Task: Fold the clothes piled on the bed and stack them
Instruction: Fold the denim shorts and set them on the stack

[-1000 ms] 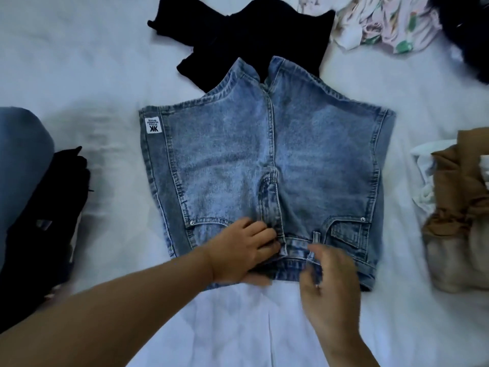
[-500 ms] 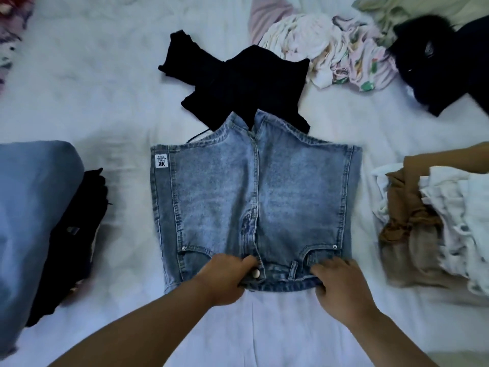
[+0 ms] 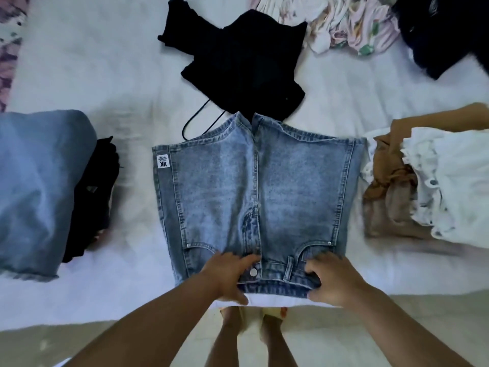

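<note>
Bed (image 3: 79, 83): white sheet, the work surface, stretching away from my grip on all sides.

Folded blue denim (image 3: 39, 186), well off to the left of my grip, with a folded black piece (image 3: 91, 205) tucked against it. Reads as a finished stack.

Denim shorts (image 3: 254, 197), directly ahead of my grip, lying flat, front up, waistband toward me, legs pointing away. Not folded yet.

Black top (image 3: 238, 56), beyond the shorts' far hem and touching it. Spread out, unfolded, with a thin strap trailing.

Brown and white clothes (image 3: 412, 181), right of my grip, just beside the shorts' right edge. Bunched; I can't tell if that is a stack or leftovers.

Floral garment (image 3: 349, 25) and another dark garment (image 3: 444, 35), far right corner. Crumpled, untouched.

Left hand (image 3: 227, 274): closed on the waistband beside the snap button (image 3: 253, 272), thumb under the edge, fingers on top.

Right hand (image 3: 330, 279): pinching the waistband past the belt loop (image 3: 289, 267), same grip, fingers curled over.

Status, my estimate: roughly a third done. One stack on the left, shorts in hand at the start of their fold, and at least three pieces left further out, plus maybe the right-hand heap.
</note>
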Available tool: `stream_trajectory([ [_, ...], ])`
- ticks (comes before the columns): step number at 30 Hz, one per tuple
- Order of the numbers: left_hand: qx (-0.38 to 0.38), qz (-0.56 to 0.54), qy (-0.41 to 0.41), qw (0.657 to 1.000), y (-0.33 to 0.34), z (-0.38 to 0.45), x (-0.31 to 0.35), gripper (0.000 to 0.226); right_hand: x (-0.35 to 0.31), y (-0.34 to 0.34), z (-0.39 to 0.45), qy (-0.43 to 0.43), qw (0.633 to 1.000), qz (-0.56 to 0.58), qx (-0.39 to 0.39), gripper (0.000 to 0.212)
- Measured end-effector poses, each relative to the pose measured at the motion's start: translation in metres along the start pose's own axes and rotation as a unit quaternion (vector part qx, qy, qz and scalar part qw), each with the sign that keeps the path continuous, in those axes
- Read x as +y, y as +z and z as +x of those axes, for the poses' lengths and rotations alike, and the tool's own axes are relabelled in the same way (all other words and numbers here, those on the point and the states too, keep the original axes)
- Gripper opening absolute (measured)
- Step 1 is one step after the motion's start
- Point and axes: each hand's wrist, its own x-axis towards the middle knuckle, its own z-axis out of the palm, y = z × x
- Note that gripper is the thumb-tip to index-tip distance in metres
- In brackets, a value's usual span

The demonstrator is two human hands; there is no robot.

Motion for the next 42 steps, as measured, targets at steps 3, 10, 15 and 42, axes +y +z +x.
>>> stream_trajectory([
  [3, 0.058, 0.038, 0.004, 0.998, -0.009, 0.005, 0.010, 0.067, 0.018, -0.013, 0.006, 0.042, 0.983, 0.146, 0.106, 0.024],
  [10, 0.187, 0.009, -0.006, 0.982, -0.024, 0.065, 0.072, 0.062, 0.071, -0.057, 0.056, 0.159, 0.904, 0.279, 0.283, 0.043],
  [15, 0.074, 0.010, -0.095, 0.993, -0.024, 0.101, 0.075, 0.098, 0.082, -0.062, 0.085, 0.195, 0.897, 0.328, 0.223, 0.063],
  [42, 0.311, -0.283, -0.158, 0.893, -0.031, -0.054, -0.119, 0.045, -0.206, -0.122, 0.049, -0.120, 0.966, 0.137, 0.182, 0.091],
])
